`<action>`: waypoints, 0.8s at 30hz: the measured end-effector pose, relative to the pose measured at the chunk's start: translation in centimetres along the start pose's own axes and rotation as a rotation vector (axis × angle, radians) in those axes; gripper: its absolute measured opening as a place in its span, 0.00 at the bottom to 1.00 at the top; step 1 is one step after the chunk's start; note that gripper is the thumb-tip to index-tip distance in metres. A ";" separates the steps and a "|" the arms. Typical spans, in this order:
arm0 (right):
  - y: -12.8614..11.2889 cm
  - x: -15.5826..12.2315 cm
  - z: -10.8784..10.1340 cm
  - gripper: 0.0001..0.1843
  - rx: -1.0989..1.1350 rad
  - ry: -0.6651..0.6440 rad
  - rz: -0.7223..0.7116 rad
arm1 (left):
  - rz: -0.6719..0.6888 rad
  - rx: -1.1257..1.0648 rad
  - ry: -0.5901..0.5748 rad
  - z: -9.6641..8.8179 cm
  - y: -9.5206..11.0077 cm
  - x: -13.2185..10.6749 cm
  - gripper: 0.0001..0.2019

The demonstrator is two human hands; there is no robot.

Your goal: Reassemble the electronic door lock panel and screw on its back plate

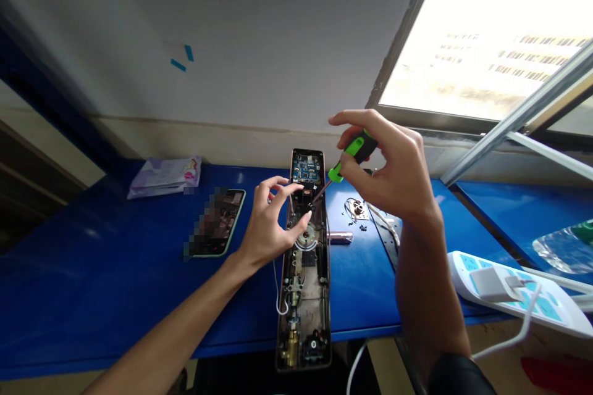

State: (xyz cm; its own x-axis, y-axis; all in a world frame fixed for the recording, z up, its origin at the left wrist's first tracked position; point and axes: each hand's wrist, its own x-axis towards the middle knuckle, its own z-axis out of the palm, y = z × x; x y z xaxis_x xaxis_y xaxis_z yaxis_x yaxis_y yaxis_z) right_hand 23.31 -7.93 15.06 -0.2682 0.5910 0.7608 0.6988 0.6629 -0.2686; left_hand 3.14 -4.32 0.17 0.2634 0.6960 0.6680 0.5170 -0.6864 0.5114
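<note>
A long, narrow electronic door lock (311, 287) lies opened on the blue table, its inner parts facing up. My left hand (271, 222) reaches over its left edge, thumb and forefinger bent around a small black part in the upper half and steadying it. In my right hand (393, 163) is a green and black screwdriver (354, 154), slanting down to the left. Its tip meets the lock close to my left thumb. A blue circuit board (308, 168) sits in the lock's far end; a round metal piece (306, 236) shows below my left thumb.
Left of the lock lies a phone (225, 222), with a purple-white packet (165, 176) behind it. On the right are a small metal plate (358, 208), loose dark screws (364, 228), a shiny cylinder (340, 237), a power strip (551, 311) with a charger and a clear bottle (563, 250).
</note>
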 end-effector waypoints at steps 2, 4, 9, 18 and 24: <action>0.1 0.0 -0.5 0.22 0.010 0.026 -0.005 | 0.123 0.023 -0.055 -0.2 0.3 0.8 0.19; 0.2 0.0 -1.1 0.22 0.026 0.044 0.009 | 0.193 0.020 -0.145 -0.1 0.7 1.9 0.15; 0.8 -0.3 -2.8 0.22 -0.003 0.052 0.046 | 0.218 0.028 -0.486 0.8 2.1 5.9 0.09; 3.5 -1.2 -6.0 0.21 -0.225 -0.122 0.230 | 0.411 0.405 -0.981 5.5 5.7 11.4 0.08; 3.9 -1.3 -6.3 0.21 -0.236 -0.194 0.257 | 0.409 0.465 -1.056 9.1 6.1 11.7 0.12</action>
State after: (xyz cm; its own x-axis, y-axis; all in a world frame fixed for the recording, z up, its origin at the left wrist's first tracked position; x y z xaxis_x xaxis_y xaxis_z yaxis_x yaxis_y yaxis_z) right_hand 30.60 -8.99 16.74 -0.1695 0.8144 0.5550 0.8864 0.3722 -0.2754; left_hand 16.74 1.53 6.18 0.8941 0.4242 -0.1436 0.4259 -0.9045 -0.0200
